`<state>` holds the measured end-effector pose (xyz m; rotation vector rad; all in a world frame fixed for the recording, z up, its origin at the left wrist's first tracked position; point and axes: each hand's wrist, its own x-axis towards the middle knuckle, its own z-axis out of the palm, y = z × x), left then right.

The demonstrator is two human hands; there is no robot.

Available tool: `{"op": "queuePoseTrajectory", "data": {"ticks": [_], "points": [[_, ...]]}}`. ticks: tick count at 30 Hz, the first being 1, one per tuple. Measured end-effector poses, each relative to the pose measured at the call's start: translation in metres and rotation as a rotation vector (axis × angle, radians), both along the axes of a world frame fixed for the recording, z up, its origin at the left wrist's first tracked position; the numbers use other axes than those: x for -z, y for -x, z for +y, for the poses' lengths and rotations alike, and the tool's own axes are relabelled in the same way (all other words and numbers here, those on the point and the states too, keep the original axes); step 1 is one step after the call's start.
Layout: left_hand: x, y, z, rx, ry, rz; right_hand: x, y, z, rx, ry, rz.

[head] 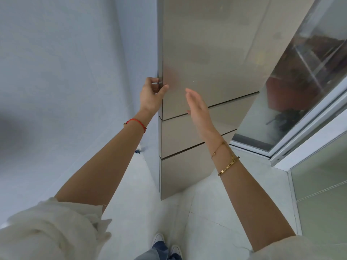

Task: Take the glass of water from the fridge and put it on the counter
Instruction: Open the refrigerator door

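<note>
A tall fridge (210, 53) with brushed steel fronts stands straight ahead, its upper door closed. Below it are two drawer fronts (180, 134). My left hand (151, 94) curls around the left edge of the upper door, fingers behind the edge and thumb on the front. My right hand (198, 107) hovers flat and open in front of the door's lower part, holding nothing. The glass of water and the counter are not in view.
A pale wall (65, 72) runs close along the fridge's left side. A glass sliding door with a white frame (300, 128) stands to the right. Light floor tiles (216, 212) lie below, with my shoes near the bottom edge.
</note>
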<state>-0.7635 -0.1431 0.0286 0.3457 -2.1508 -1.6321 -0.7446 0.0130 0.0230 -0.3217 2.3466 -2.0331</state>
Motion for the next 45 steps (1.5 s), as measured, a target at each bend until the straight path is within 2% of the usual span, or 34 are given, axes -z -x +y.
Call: {"op": "queuePoseTrajectory", "data": {"ticks": [6, 16, 23, 31, 34, 40, 43, 45], "points": [[0.01, -0.01, 0.004, 0.055, 0.065, 0.047, -0.001, -0.003, -0.009, 0.109, -0.027, 0.167], [0.025, -0.051, 0.045, 0.213, 0.25, 0.349, 0.008, -0.043, 0.015, 0.343, 0.024, 0.392], [0.029, -0.085, 0.109, 0.203, 0.328, 0.466, 0.008, -0.073, 0.087, 0.279, 0.019, 0.408], [0.032, -0.13, 0.202, 0.191, 0.569, 0.508, 0.001, -0.104, 0.179, 0.222, 0.017, 0.36], [0.024, -0.141, 0.239, 0.119, 0.691, 0.566, -0.003, -0.117, 0.213, 0.223, 0.028, 0.35], [-0.005, -0.138, 0.295, 0.096, 0.764, 0.653, -0.014, -0.131, 0.273, 0.348, 0.041, 0.346], [-0.02, -0.132, 0.319, 0.178, 0.675, 0.636, -0.018, -0.132, 0.299, 0.442, 0.021, 0.366], [-0.026, -0.127, 0.334, 0.272, 0.688, 0.65, -0.021, -0.132, 0.316, 0.514, -0.024, 0.403]]}}
